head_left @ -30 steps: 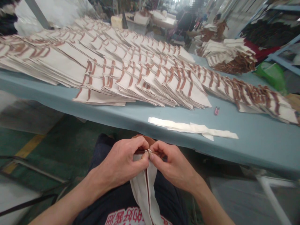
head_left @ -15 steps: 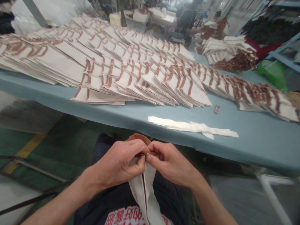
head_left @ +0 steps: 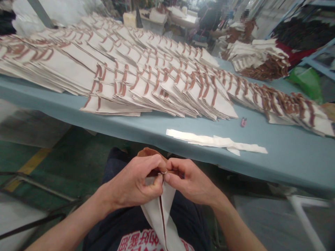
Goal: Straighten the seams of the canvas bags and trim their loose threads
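Both hands pinch a cream fabric piece (head_left: pixel 154 212) with a brown-lined slit or seam running down it, held over my lap. My left hand (head_left: pixel 140 179) is closed on its upper edge, thumb and fingers pressed together. Right beside it, my right hand (head_left: pixel 185 177) grips the same edge, the fingertips of the two hands almost touching. A short whitish thread or stitched edge shows between them. Behind the hands a brown part (head_left: pixel 150 152) of the piece sticks up. The lower end of the fabric hangs over my dark apron with red and white lettering.
The blue-covered table (head_left: pixel 125 127) carries many overlapping stacks of cream pieces with brown edging (head_left: pixel 167 85). Near its front edge lie white fabric strips (head_left: pixel 209 140) and a small pink thread snipper or clip (head_left: pixel 243 122). A taller cream-and-brown pile (head_left: pixel 259 59) stands at the back right.
The hands stay pinched at the same spot, with only a slight shift of the fingers. The hanging cream fabric has spread a little to the left. The view has moved slightly.
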Tool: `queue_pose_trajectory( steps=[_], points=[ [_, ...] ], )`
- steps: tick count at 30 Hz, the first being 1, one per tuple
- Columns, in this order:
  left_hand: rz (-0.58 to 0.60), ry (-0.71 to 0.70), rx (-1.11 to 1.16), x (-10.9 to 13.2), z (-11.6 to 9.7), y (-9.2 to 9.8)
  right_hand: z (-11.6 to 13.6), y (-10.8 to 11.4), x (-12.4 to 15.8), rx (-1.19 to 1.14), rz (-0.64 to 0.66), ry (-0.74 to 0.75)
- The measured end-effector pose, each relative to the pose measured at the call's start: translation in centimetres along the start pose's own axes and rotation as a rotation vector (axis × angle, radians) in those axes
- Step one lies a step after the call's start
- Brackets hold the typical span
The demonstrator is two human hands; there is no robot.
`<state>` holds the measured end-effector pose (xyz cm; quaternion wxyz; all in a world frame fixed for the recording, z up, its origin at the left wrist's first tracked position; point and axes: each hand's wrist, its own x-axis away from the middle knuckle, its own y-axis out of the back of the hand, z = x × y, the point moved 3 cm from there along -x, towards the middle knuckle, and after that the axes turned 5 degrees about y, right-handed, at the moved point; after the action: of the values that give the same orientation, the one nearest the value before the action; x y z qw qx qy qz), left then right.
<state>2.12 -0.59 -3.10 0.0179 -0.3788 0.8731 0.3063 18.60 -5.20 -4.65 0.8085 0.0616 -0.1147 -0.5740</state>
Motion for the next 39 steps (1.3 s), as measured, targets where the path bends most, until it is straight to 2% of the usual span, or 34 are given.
queue_pose_trajectory(
  steps=[9,20,29,35,39],
  points=[
    [0.039,-0.033,-0.029,0.2,-0.4,0.3,-0.2,-0.5,-0.4,-0.313,0.064,-0.066],
    [-0.031,-0.29,-0.232,0.8,-0.3,0.5,-0.8,-0.8,-0.4,-0.583,0.128,-0.079],
    [-0.065,-0.415,-0.424,0.8,-0.6,0.8,-1.9,-1.6,0.0,-0.674,0.042,-0.132],
    [-0.122,-0.497,-0.418,0.6,-0.6,0.5,-1.6,-1.7,-0.1,-0.659,0.01,-0.172],
    [-0.122,-0.397,-0.233,0.1,-1.0,0.6,-1.2,-1.6,-0.4,-0.667,-0.022,-0.17]
  ],
)
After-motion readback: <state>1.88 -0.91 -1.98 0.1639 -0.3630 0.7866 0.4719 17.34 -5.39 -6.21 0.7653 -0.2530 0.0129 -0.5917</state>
